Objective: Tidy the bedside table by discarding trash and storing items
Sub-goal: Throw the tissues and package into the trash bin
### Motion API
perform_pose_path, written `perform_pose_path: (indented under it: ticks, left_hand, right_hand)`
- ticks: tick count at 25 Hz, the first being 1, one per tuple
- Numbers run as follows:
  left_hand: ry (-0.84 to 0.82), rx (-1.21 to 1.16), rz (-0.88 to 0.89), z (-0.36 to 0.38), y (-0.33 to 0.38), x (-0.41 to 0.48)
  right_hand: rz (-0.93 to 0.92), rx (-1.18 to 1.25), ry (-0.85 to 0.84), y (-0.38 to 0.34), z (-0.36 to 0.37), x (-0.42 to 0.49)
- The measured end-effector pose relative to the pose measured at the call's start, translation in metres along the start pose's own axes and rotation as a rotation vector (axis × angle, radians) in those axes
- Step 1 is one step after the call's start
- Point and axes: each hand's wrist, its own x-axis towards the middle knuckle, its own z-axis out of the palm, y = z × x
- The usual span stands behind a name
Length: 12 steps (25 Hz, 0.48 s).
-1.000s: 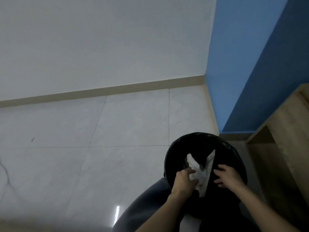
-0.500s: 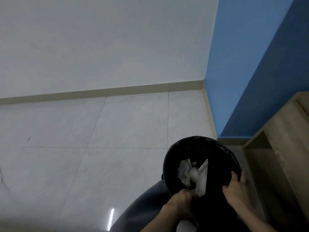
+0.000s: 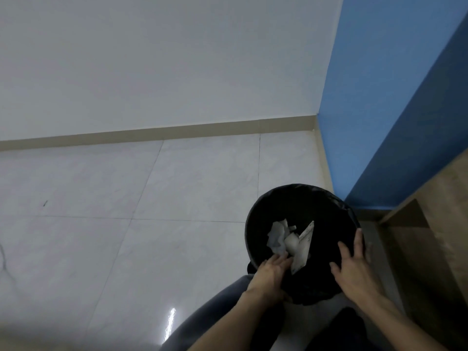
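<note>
From the head camera we look down on a round waste bin lined with a black plastic bag (image 3: 298,201). It stands on the glossy white tiled floor (image 3: 152,224), near the floor's far right corner, where a white wall (image 3: 177,59) with a beige skirting strip (image 3: 177,131) meets a blue wall (image 3: 379,97). Inside the bin, towards its near side, lie crumpled white paper scraps (image 3: 277,235), and just beside them on the right a flat white printed card (image 3: 304,245) leans tilted, its lower end close to the near rim. Our left hand (image 3: 272,274) rests over the bin's near left rim with the fingers fairly straight and held together. The fingertips reach just inside, next to the card's lower end; we cannot tell whether they touch it, and they grip nothing. Our right hand (image 3: 354,269) lies on the bin's near right rim, palm down, with the fingers spread apart and straight. The longest reaches up along the right edge of the black liner, and nothing is held. To the right of the bin, just beside it, stands a light-brown wooden cabinet (image 3: 435,236) against the blue wall. Below the hands, at the lower edge of the view, we see a grey trouser leg (image 3: 207,315).
</note>
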Motion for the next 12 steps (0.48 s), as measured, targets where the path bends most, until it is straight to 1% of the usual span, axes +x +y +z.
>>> perform_pose_path:
  ticks: [4, 8, 10, 12]
  left_hand:
    - [0.085, 0.053, -0.005, -0.023, -0.011, 0.025]
    - [0.144, 0.093, -0.043, -0.058, -0.023, 0.051]
    - [0.159, 0.176, -0.046, -0.074, -0.032, 0.069]
    - [0.152, 0.248, -0.051, -0.085, -0.038, 0.088]
  right_hand:
    - [-0.066, 0.063, 0.026, -0.006, -0.006, 0.033]
    - [-0.179, 0.155, -0.053, -0.015, -0.02, 0.066]
    - [-0.239, 0.132, -0.112, -0.017, -0.024, 0.084]
    - [-0.268, 0.067, -0.129, -0.019, -0.026, 0.102]
